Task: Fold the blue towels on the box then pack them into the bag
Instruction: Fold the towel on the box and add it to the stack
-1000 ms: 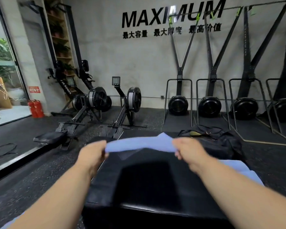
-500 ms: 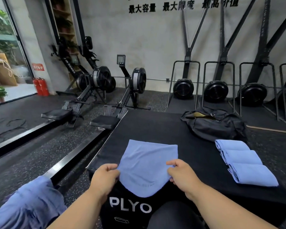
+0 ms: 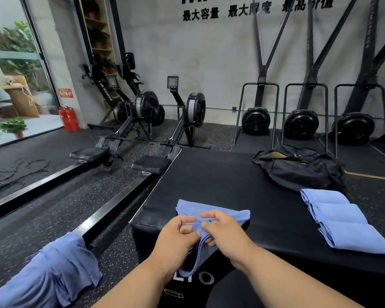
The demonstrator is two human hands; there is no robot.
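Left hand (image 3: 178, 237) and right hand (image 3: 225, 232) meet at the near edge of the black box (image 3: 220, 181); both pinch the gathered near edge of one blue towel (image 3: 211, 213), fingers curled round the cloth; towel's far part lies flat on the box top, near part hangs over the front. Three folded towels (image 3: 342, 221) lie in a row on the box's right side; black bag (image 3: 302, 172) sits just behind them, zip open. Heap of unfolded towels (image 3: 49, 272) lies lower left, off the box.
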